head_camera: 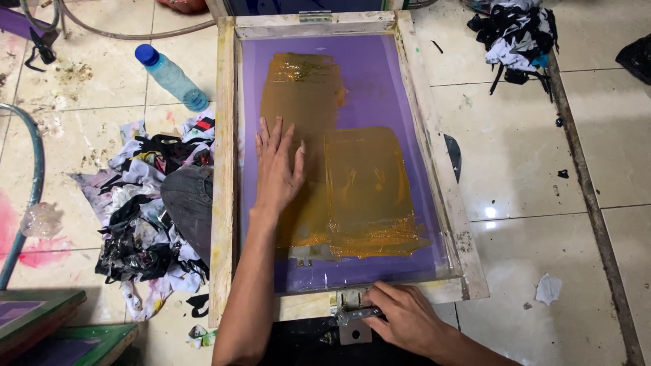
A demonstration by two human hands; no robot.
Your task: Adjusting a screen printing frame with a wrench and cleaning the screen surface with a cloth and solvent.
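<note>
A wooden-framed printing screen [224,169] lies on the tiled floor, its purple mesh [380,88] smeared with ochre-gold ink [366,183]. My left hand [277,169] rests flat on the mesh, fingers spread, at the left edge of the ink patch. My right hand [400,315] grips a metal hinge clamp [354,318] fixed to the near edge of the frame. A second metal hinge [315,16] sits on the frame's far edge.
A pile of ink-stained rags [146,203] lies left of the frame, with a blue plastic bottle [171,76] beyond it. More rags [515,34] lie at the far right. Hoses [27,176] run along the left. Other framed screens [47,325] sit at the bottom left.
</note>
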